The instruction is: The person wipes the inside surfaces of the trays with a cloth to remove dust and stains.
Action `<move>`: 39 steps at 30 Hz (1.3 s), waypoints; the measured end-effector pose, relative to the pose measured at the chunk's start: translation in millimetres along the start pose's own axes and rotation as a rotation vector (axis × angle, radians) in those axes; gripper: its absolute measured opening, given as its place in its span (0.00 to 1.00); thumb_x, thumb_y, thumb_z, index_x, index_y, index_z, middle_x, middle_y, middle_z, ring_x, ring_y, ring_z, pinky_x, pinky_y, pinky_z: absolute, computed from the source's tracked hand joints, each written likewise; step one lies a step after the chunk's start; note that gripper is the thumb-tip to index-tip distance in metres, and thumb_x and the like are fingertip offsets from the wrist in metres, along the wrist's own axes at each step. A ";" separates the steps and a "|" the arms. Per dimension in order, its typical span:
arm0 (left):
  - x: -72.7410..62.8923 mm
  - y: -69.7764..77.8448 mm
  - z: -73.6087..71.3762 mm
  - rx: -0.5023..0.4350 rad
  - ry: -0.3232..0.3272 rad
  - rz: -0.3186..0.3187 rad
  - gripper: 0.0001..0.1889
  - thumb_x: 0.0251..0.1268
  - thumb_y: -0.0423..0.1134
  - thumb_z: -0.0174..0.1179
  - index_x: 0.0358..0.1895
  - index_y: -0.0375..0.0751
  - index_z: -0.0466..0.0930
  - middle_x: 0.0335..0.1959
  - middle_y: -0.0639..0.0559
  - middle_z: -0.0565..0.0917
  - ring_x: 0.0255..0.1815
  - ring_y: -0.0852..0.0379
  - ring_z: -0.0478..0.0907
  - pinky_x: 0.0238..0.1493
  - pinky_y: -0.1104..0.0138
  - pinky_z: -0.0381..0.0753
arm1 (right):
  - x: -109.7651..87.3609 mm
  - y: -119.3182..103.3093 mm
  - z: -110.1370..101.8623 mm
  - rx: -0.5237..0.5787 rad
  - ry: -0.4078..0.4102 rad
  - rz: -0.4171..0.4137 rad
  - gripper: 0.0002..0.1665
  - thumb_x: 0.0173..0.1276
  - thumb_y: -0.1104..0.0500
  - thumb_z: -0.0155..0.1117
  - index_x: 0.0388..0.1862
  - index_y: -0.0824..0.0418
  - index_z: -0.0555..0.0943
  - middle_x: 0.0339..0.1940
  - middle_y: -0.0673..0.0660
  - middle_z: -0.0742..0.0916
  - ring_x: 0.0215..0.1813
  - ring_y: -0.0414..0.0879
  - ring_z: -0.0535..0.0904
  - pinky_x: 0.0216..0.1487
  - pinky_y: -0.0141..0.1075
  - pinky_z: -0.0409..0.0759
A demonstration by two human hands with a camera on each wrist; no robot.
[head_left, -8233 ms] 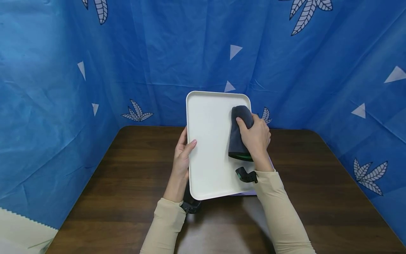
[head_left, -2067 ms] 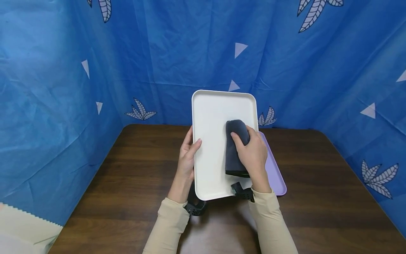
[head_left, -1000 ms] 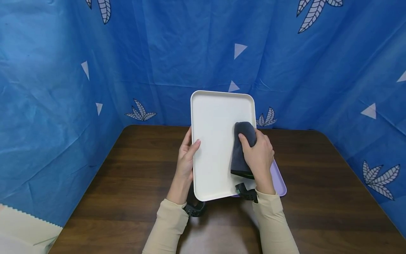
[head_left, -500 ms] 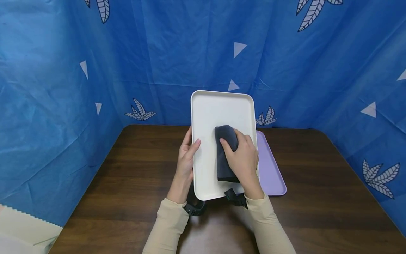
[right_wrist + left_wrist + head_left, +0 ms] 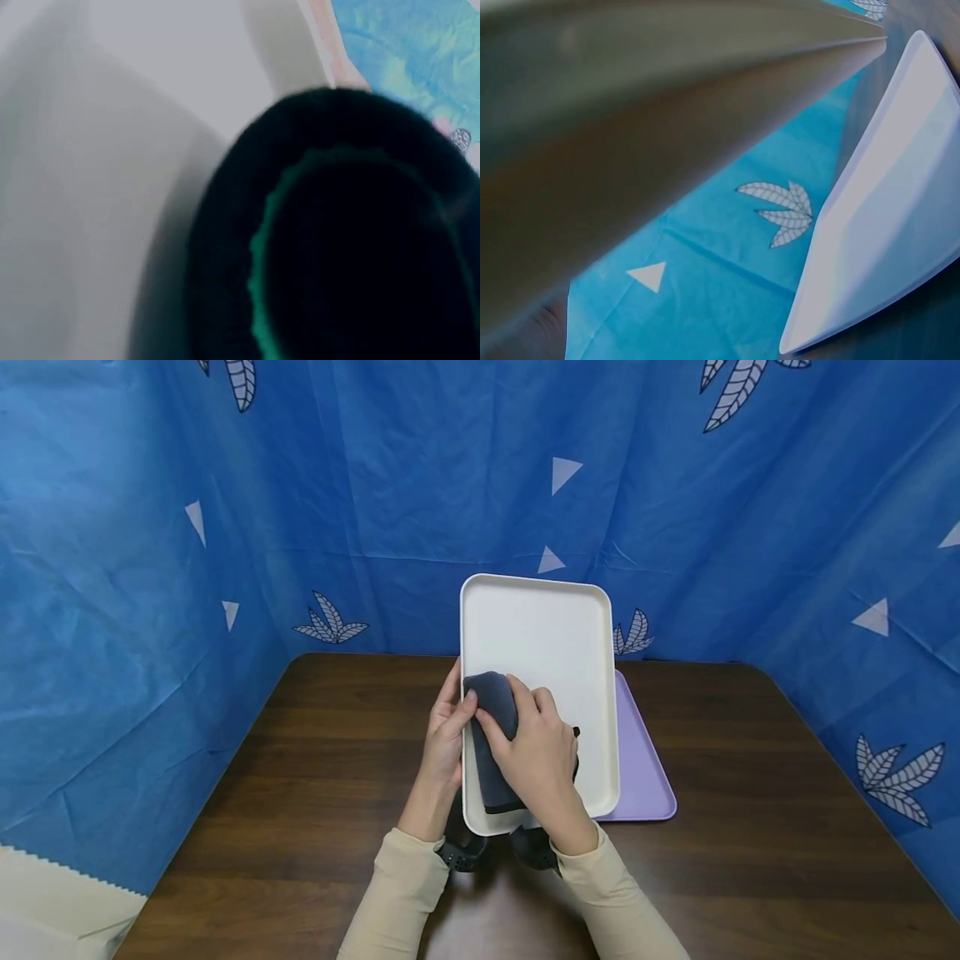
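Note:
A white rectangular tray (image 5: pixel 540 627) is held up at a tilt above the table. My left hand (image 5: pixel 441 743) grips its left edge, thumb over the rim and fingers behind. Against the tray's inner face, at its lower left, my right hand (image 5: pixel 538 752) holds a folded dark grey cloth (image 5: pixel 491 777) with black edging. The cloth's top corner lies right beside my left thumb. Close up in the right wrist view, the rolled cloth (image 5: pixel 225 247) shows a green inner line over the pale tray. The left wrist view looks along the tray's underside (image 5: pixel 630 142).
A lavender tray (image 5: pixel 647 777) lies on the dark wood table (image 5: pixel 750 827), partly hidden behind the white one. Blue patterned curtain (image 5: pixel 405 510) hangs at the back and both sides. Pale fabric (image 5: pixel 60 893) shows at the lower left.
My right hand has slid the cloth left and downward across the white tray, from its right side to its left edge. The tray has shifted slightly right; my left grip stays.

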State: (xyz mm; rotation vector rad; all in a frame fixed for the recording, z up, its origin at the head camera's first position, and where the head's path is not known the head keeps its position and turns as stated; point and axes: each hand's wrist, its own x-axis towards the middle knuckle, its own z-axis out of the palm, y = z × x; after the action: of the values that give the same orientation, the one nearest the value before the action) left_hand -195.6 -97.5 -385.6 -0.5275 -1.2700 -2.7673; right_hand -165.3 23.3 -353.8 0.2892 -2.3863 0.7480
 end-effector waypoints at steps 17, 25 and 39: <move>-1.5 3.1 2.7 0.000 0.029 0.025 0.29 0.77 0.28 0.41 0.78 0.48 0.52 0.66 0.55 0.73 0.63 0.62 0.75 0.60 0.70 0.77 | 2.1 15.7 -3.3 0.005 0.014 0.039 0.36 0.62 0.41 0.69 0.63 0.61 0.78 0.39 0.63 0.83 0.25 0.57 0.80 0.23 0.49 0.78; -1.4 5.1 -0.3 0.028 0.002 0.056 0.30 0.77 0.31 0.44 0.78 0.49 0.51 0.61 0.57 0.78 0.58 0.60 0.80 0.53 0.67 0.83 | 6.6 37.3 -13.9 -0.005 -0.020 0.151 0.36 0.64 0.41 0.68 0.64 0.60 0.77 0.43 0.65 0.83 0.30 0.60 0.80 0.27 0.49 0.78; -0.4 8.2 -3.1 0.043 0.018 0.068 0.30 0.77 0.31 0.46 0.78 0.49 0.52 0.56 0.56 0.81 0.51 0.60 0.84 0.47 0.68 0.85 | 13.4 79.1 -29.7 -0.045 -0.110 0.315 0.38 0.67 0.39 0.62 0.67 0.61 0.73 0.50 0.68 0.81 0.46 0.65 0.80 0.43 0.59 0.77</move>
State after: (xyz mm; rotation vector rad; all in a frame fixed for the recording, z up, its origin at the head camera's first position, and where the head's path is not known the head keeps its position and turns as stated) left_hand -194.6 -105.3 -381.6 -0.5309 -1.2797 -2.6778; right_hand -190.6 104.7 -361.2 -0.0692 -2.5830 0.8354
